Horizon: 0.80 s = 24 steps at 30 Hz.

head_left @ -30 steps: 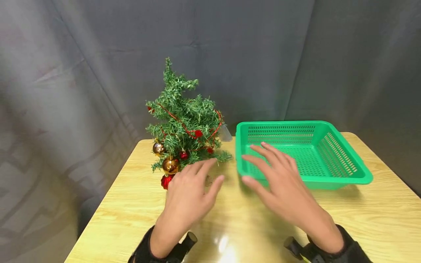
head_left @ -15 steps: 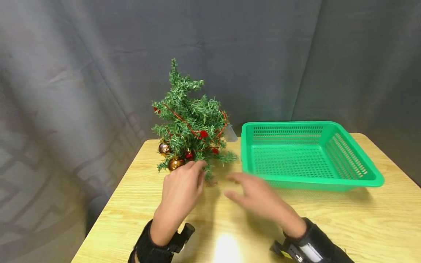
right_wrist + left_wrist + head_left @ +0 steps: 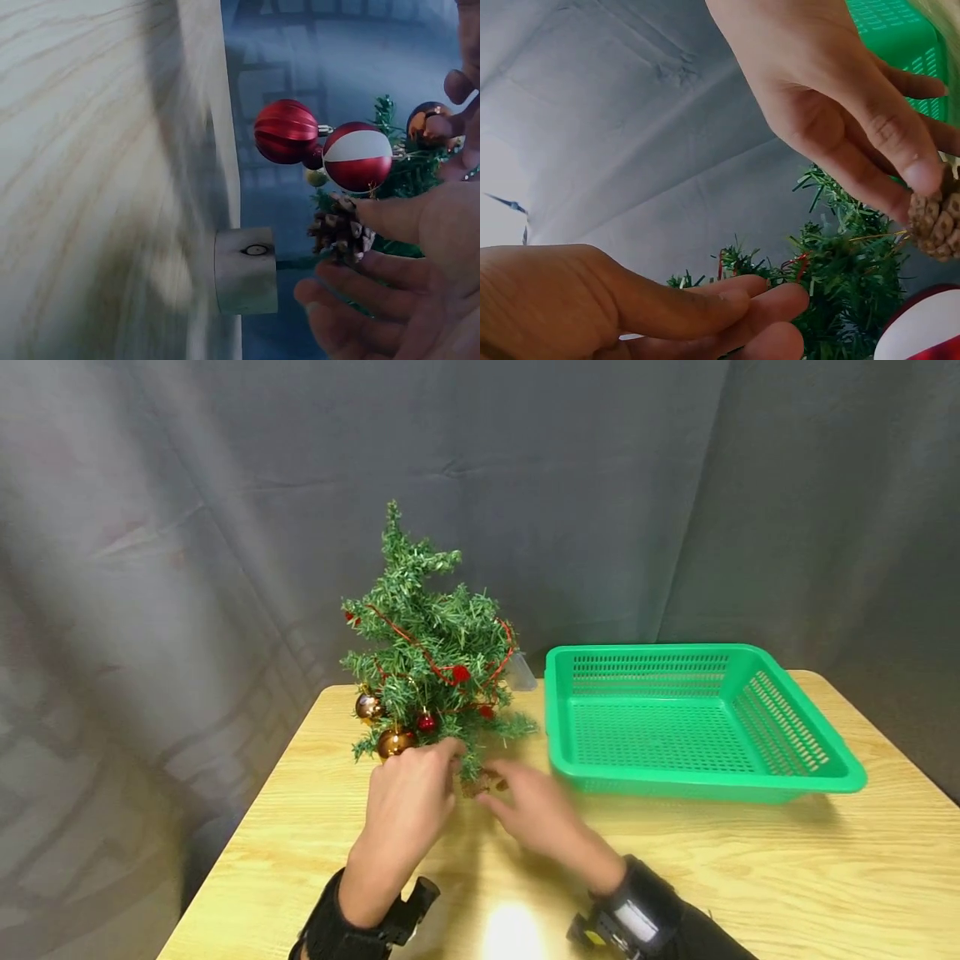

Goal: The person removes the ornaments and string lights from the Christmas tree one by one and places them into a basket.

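Note:
A small artificial Christmas tree [image 3: 427, 627] stands on the table. Low on its front hangs a brown pine cone [image 3: 341, 229], with a gold thread leading to the branches in the left wrist view. My right hand [image 3: 536, 810] pinches the cone between thumb and fingers. Beside the lower branches is my left hand [image 3: 412, 793], its thumb lying over loosely bent fingers [image 3: 776, 304] that show nothing held. Close by hang a gold ball [image 3: 395, 742], a red-and-white ball [image 3: 358, 156] and a ridged red ball [image 3: 286, 131].
A green plastic basket [image 3: 712, 777] sits to the right of the tree on the wooden table [image 3: 750, 860]. The tree's round wooden base [image 3: 246, 270] shows in the right wrist view. Grey curtain [image 3: 570, 510] hangs behind the table. Red garland [image 3: 408, 635] winds around the branches.
My right hand has moved left from over the basket to the pine cone and grips it. My left hand has drawn its spread fingers together beside the tree.

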Available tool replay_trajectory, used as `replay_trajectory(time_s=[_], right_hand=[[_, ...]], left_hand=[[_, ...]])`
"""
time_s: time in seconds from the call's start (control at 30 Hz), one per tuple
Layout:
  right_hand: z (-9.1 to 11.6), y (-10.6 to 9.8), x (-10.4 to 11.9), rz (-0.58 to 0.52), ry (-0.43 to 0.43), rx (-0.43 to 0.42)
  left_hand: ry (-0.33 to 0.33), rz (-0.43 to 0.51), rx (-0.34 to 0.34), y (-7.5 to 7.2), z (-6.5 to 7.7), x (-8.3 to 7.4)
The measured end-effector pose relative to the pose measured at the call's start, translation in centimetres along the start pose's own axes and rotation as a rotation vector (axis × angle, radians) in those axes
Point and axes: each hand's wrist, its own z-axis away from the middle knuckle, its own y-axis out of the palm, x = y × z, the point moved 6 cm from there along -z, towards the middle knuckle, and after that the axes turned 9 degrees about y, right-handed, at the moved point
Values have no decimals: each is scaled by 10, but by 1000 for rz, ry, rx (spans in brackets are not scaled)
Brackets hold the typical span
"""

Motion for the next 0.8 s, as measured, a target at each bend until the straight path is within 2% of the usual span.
replay_trajectory(time_s=[0.27,0.8], right_hand=[[2,2,0,-46,7,-42],[11,-9,12,12,17,-84]], left_hand=[[19,3,6,4,-2,-1],[8,-1,12,2,2,3]])
